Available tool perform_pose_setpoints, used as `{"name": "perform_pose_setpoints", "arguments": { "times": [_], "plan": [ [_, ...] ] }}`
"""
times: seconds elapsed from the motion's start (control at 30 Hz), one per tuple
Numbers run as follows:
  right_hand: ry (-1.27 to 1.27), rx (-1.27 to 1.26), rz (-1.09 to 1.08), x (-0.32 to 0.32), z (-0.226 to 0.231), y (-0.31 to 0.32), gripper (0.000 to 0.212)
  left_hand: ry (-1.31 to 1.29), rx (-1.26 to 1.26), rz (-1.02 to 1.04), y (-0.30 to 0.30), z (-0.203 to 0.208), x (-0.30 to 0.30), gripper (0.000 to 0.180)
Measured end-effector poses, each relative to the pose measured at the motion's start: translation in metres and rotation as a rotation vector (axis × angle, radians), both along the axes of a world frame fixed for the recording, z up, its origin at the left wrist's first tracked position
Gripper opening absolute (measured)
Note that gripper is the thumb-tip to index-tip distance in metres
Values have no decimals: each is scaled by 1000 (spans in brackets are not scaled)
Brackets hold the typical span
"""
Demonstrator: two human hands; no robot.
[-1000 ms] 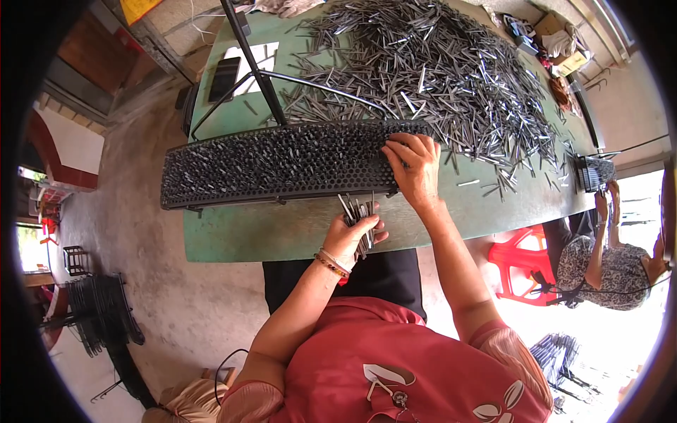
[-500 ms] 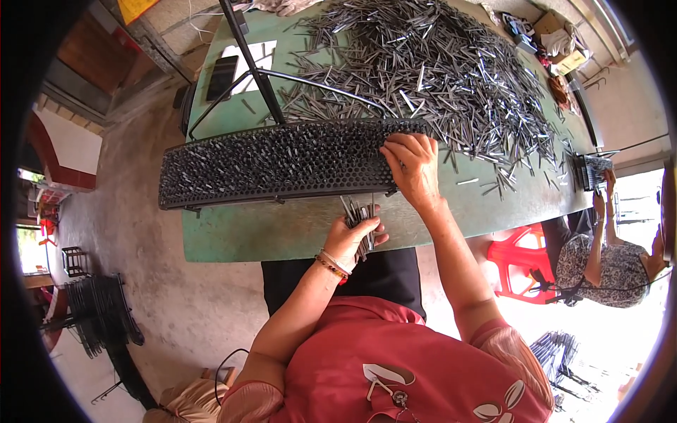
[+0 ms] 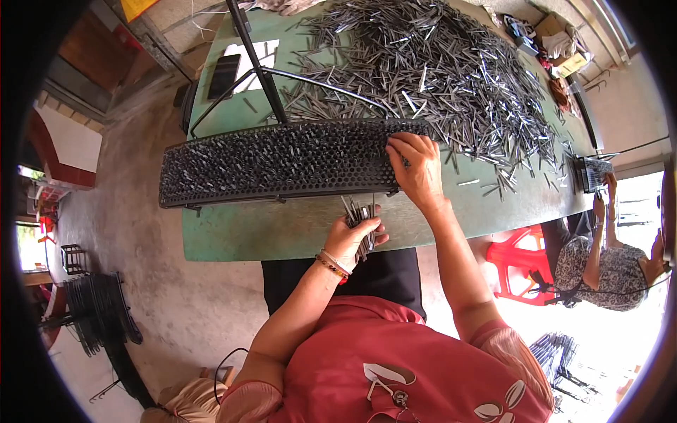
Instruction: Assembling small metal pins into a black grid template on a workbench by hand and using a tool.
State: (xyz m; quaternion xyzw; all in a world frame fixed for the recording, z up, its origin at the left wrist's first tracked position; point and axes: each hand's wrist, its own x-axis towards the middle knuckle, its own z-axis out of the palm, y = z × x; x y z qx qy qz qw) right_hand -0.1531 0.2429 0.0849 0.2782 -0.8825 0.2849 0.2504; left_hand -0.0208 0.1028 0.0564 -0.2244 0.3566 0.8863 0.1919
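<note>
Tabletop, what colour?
Mostly green; the tabletop shows best in the head view, along its near edge.

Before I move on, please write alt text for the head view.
The left hand holds a bundle of thin, dark grey strips while the right hand touches the right end of a long, black, perforated rack. Beyond it, a large heap of similar loose strips spreads over a green tabletop; at far right are a red plastic stool and a co-worker.
</note>
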Motion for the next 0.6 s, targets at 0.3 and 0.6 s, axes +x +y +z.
{"name": "perform_pose_setpoints", "arguments": {
  "times": [0.3, 0.6],
  "plan": [
    [-43, 19, 117, -10, 5, -1, 13, 0, 7, 2, 1, 2, -1, 26],
    [-44, -43, 99, -2, 3, 0, 14, 42, 30, -13, -2, -5, -2, 29]
  ]
}}
